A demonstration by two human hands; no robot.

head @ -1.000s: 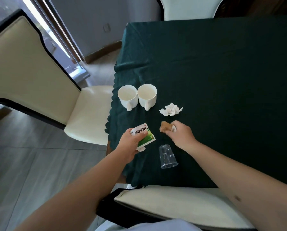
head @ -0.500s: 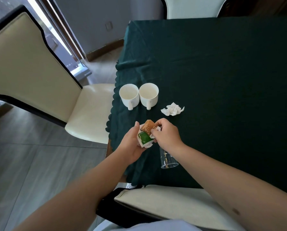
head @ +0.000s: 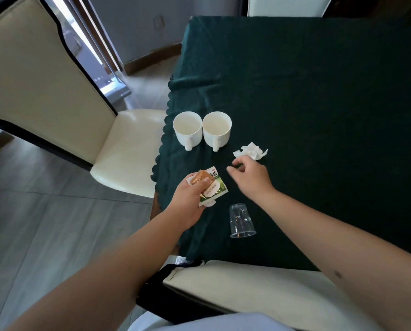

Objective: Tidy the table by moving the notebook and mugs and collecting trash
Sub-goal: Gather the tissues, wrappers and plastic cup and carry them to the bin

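A cream chair [head: 118, 149] stands at the left of the table, whose dark green tablecloth [head: 307, 96] covers the whole top. Near the cloth's left edge two white mugs [head: 187, 130] stand upright and side by side, almost touching, handles turned toward the person. Below them the left hand [head: 190, 199] grips a bundle of trash: a green-and-white sachet [head: 215, 187] with a small brown packet [head: 198, 180] pressed on top under the thumb, and what may be a scrap of tissue poking out beneath. Just right of it a clear plastic cup [head: 241, 220] lies on the cloth. The right hand [head: 250, 175] hovers with loosely curled fingers, holding nothing, just beside a crumpled white tissue [head: 251, 150] lying on the cloth. No notebook is in view.
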